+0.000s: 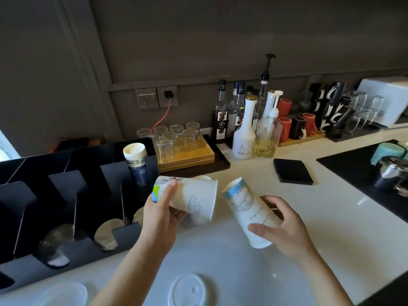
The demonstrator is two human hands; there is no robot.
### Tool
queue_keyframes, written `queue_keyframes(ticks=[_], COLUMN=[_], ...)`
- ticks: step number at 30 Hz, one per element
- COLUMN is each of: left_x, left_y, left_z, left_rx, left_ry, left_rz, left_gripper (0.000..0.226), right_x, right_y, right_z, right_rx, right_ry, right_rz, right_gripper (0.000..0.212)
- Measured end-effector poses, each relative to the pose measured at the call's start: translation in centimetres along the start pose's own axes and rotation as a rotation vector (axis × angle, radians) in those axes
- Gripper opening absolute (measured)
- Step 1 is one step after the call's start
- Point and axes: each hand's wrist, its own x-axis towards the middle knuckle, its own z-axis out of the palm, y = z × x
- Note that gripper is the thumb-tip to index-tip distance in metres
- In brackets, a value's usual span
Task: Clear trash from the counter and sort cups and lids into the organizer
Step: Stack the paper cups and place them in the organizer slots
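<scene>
Head view: left hand (162,212) wrapped around white paper cup (192,198), held sideways above counter (309,217), just right of black organizer (72,246). Right hand (284,228) clasped second printed cup (248,214), tilted; cup rims near, apart. Clear lid (187,291) lay flat on counter below

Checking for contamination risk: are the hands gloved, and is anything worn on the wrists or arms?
No gloves: the left hand and right hand are bare. Both forearms are uncovered as far as the frame shows, with no sleeve, watch, bracelet or ring visible.
</scene>
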Motion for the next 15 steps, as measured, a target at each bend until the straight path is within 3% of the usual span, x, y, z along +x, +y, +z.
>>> queue_keyframes(ticks=[5, 12, 15], left_x=[-0.6, -2.0, -2.4], left_y=[0.5, -1.1, -1.6], left_z=[1.0, 2.5, 2.9], left_rx=[0.064, 0.186, 0.234], left_ry=[-0.049, -0.102, -0.114], left_rz=[0.035, 0.047, 0.069], left_gripper=[0.041, 0.057, 0.060], right_x=[-0.1, -0.1, -0.2], right_y=[-2.4, -4.5, -4.6], right_z=[0.8, 4.5, 5.5], right_rx=[-0.190, -0.119, -0.037], right_ry=[-0.074, -0.035, -0.060], right_rz=[-0.112, -0.181, -0.179], right_gripper=[0.089, 0.117, 0.097])
